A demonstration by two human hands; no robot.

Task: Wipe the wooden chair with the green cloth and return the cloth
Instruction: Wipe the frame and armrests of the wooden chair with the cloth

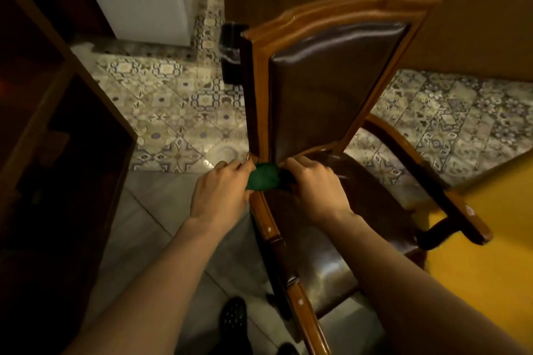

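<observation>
Mid-wipe, by the look of it. Left hand (219, 192) and right hand (313, 187) both pinch the green cloth (264, 181), bunched on the near armrest (269, 228) where it meets the wooden chair (340, 13) back. Far armrest, rest of frame and returning the cloth likely remain.

Count of items present. One wooden armchair with dark brown leather back and seat (331, 89). It has two wooden armrests: the near one (277, 239) and the far one (450, 199). One bunched green cloth (264, 180). Two bare hands: one left hand (220, 190), one right hand (315, 187), both closed on the cloth. One black perforated shoe (232, 317) is visible on the grey floor. One small black bin (230, 55) stands behind the chair. One dark wooden cabinet (43, 124) stands at the left.
</observation>
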